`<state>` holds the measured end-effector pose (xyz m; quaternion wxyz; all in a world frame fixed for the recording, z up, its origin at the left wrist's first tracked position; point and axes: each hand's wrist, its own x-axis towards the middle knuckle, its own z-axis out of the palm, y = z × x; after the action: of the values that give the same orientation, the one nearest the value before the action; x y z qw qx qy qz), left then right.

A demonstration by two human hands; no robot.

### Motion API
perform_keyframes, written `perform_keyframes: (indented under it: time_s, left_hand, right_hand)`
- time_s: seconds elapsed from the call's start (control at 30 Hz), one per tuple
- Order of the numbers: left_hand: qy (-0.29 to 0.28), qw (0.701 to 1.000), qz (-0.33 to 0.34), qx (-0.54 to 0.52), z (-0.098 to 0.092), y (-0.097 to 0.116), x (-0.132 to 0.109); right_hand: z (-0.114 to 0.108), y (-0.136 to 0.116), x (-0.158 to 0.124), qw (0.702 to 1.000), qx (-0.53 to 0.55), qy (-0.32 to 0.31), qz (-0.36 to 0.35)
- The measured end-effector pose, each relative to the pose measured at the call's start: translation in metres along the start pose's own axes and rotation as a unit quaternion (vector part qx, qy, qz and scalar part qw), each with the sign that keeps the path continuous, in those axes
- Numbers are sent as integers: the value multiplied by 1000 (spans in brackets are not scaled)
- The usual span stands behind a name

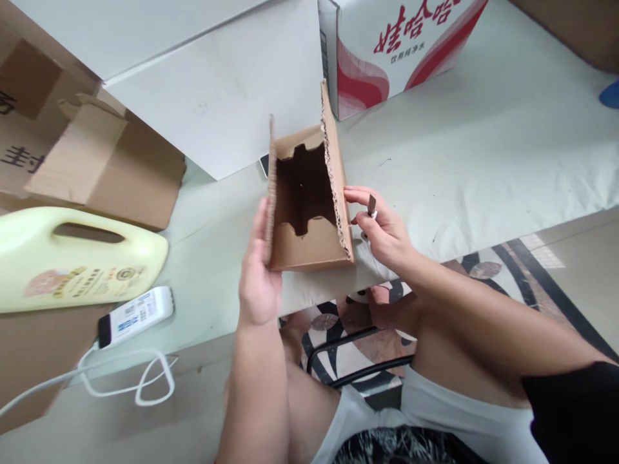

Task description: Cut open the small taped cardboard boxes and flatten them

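An open cardboard box [309, 251] stands on the pale green cloth, with its long side flaps upright and its dark inside showing. Its inner end flaps have notched edges. My left hand [261, 277] lies against the left side of the box, thumb and fingers around the near left edge. At the right side, my right hand [380, 229] touches the box with its fingertips and grips a small cutter [371, 205], whose short dark blade points up.
A white box [217, 96] stands behind, with a red-and-white printed carton [396, 58] to its right. At left are cardboard boxes [140, 167], a pale yellow jug [97, 264] and a white device [140, 316] with a cable. The cloth [459, 161] extends right.
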<state>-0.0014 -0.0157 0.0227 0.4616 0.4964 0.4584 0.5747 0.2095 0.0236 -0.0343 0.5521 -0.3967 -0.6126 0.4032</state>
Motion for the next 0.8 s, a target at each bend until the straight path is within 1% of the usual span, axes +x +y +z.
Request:
perform_keyframes:
  time_s: [0.07,0.1,0.17,0.23,0.33,0.4,0.5,0.6,0.73,0.8]
  left_hand:
    - [-36,993,18,113,-3,-6,-1]
    - [-44,987,29,151,-3,-8,-2]
    - [-47,981,49,184,-1,-12,-3]
    - [-48,980,63,184,3,-15,-4]
    - [-55,978,75,185,7,-17,-4]
    - [-62,975,83,196,7,-17,-3]
    - [-77,964,104,232,3,-17,-4]
    - [-93,932,165,308,-1,-14,-6]
    - [-108,878,274,377,-3,-11,-5]
    - [-106,868,282,394,-7,-11,-2]
  right_hand:
    - [1,1,0,1000,19,8,23]
    - [2,2,0,999,28,13,37]
    - [2,2,0,997,43,19,62]
    - [2,2,0,997,49,17,61]
    - [1,1,-2,999,38,19,-15]
    - [0,1,-3,997,2,19,-70]
    - [-3,-1,-4,990,-71,-15,-119]
    - [-6,-3,-4,984,-82,-62,-146]
    - [-9,-6,-3,983,-37,-106,-148]
    - [-7,-6,-4,985,-4,-108,-134]
